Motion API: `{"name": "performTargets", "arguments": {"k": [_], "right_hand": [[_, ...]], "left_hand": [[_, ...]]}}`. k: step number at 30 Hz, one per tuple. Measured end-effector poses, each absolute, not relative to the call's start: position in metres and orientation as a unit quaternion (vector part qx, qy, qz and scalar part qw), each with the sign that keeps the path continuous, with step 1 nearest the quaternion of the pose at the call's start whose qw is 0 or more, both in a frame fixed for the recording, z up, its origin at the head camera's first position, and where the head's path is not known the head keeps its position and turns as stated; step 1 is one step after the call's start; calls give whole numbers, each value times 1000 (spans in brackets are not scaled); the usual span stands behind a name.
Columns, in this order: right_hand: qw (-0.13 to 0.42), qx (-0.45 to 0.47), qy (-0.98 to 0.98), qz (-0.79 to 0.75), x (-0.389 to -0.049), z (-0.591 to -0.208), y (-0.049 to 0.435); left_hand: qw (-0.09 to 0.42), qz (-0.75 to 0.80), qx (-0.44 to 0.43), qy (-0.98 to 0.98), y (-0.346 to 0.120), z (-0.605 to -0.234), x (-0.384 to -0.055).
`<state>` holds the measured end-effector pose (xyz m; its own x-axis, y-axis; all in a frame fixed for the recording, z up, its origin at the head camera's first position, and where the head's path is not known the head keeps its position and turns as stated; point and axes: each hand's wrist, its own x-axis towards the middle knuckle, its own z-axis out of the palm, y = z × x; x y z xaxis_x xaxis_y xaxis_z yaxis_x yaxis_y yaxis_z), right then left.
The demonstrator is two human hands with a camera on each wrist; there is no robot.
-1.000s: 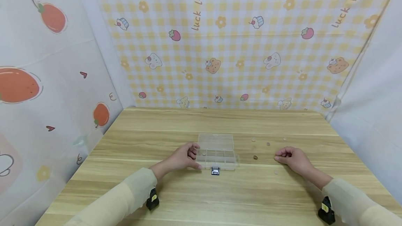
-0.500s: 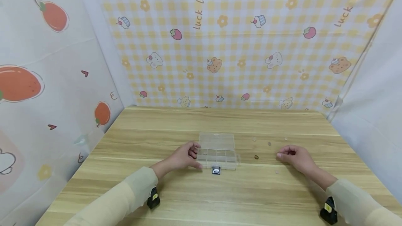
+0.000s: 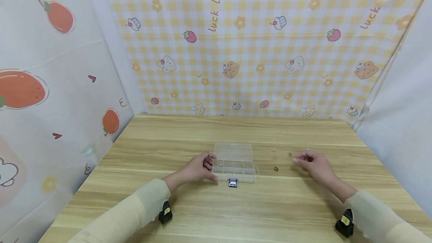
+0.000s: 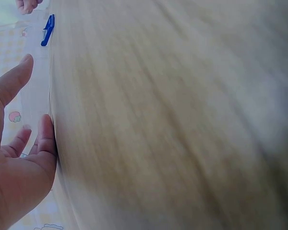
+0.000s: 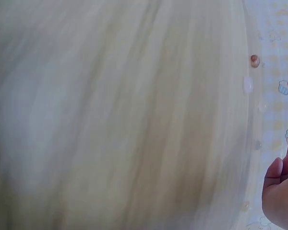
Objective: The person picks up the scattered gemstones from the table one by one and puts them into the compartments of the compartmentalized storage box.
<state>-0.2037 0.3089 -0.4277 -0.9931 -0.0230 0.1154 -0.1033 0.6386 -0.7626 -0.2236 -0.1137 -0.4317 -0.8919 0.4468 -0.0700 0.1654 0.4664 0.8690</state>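
A clear plastic compartment box (image 3: 233, 168) lies with its lid (image 3: 233, 152) laid back and its blue-edged latch (image 3: 233, 183) facing forward. One small bead (image 3: 221, 165) shows in a left compartment. My left hand (image 3: 195, 168) grips the box's left end, thumb at the front corner, fingers bent behind. Right of the box, my right hand (image 3: 315, 166) hovers low with thumb and forefinger close together; whether something sits between them is too small to see. Close to these fingertips lies a greyish bead (image 3: 290, 154). A brown bead (image 3: 276, 168) rests between the box and that hand.
More small pale beads lie on the wooden table (image 3: 175, 134): one pale bead (image 3: 273, 150) beyond the brown one, another (image 3: 297, 185) nearer the front, and one partly behind the right hand. Printed cloth (image 3: 249, 48) hangs along the table's back edge.
My right hand first shifts slightly right, then moves left and a little farther back, toward the greyish bead. The left hand and the box stay put; the head view tilts slightly.
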Motion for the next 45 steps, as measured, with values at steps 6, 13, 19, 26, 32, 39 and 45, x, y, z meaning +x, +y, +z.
{"name": "performTargets", "arguments": {"k": [6,13,19,26,32,39,45], "right_hand": [[56,39,-897,437,-206,-426,298],[62,44,-888,453,-211,-427,284],[47,49,-866,495,-213,-424,268],[18,58,-842,537,-215,-423,249],[10,81,-825,559,-218,-426,231],[11,88,-832,548,-225,-422,207],[17,108,-826,553,-232,-422,190]], "left_hand": [[147,487,175,843,-114,-431,-223],[147,484,176,845,-113,-431,-223],[147,482,176,846,-114,-431,-223],[151,484,176,844,-114,-431,-223],[155,489,180,839,-115,-432,-224],[154,489,180,840,-114,-431,-223],[151,488,180,841,-114,-430,-223]]}}
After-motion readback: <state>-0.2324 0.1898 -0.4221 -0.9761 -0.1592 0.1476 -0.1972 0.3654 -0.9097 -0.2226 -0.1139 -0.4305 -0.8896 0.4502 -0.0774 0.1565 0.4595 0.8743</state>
